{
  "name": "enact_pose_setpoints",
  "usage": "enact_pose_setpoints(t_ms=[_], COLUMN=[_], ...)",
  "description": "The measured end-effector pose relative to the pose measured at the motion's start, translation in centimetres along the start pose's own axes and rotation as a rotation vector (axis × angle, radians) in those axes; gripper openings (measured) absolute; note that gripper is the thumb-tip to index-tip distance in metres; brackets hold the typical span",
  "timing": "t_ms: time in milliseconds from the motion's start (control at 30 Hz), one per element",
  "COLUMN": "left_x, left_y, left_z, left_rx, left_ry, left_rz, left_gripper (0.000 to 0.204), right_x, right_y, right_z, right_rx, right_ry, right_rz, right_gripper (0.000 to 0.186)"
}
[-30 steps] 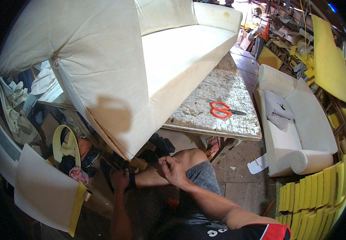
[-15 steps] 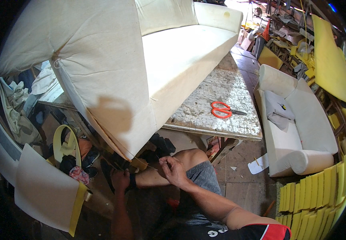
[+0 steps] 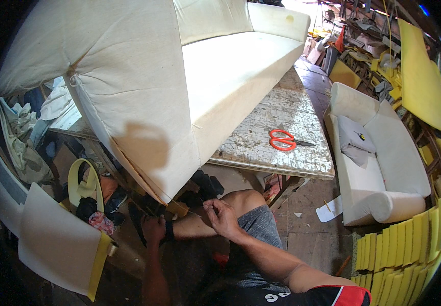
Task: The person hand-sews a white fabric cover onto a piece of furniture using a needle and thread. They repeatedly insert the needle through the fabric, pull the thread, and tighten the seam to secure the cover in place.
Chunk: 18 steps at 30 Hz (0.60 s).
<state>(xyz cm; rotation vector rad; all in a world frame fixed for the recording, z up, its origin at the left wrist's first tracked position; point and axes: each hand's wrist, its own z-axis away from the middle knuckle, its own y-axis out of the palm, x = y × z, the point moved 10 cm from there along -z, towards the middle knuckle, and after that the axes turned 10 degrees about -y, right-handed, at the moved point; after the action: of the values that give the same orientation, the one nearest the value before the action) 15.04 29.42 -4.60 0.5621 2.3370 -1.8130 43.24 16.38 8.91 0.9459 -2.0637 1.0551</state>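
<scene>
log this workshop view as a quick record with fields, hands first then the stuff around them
left hand: low, beside the person's lower leg; hold too dim to tell
right hand: thumb and fingers pinched together by the knee; item too fine to identify
nearest piece: large cream sofa, its lower corner jutting towards both hands
support: worn table under the sofa
tool: red-handled scissors, lying on the table
right side: smaller cream sofa; stacked yellow foam strips
</scene>
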Motion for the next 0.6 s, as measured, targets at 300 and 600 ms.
enact_pose_setpoints(t_ms=[300, 600], left_x=[0.1, 0.1], left_y=[0.3, 0.0], left_z=[-0.2, -0.1], left_rx=[0.069, 0.006], left_ry=[-0.037, -0.005], left_rz=[-0.040, -0.021], left_gripper=[0.044, 0.044], right_x=[-0.3, -0.4], right_y=[0.2, 0.2], right_z=[0.1, 0.1], right_rx=[-0.009, -0.015], right_ry=[-0.004, 0.018], right_rz=[-0.025, -0.030], right_gripper=[0.016, 0.016])
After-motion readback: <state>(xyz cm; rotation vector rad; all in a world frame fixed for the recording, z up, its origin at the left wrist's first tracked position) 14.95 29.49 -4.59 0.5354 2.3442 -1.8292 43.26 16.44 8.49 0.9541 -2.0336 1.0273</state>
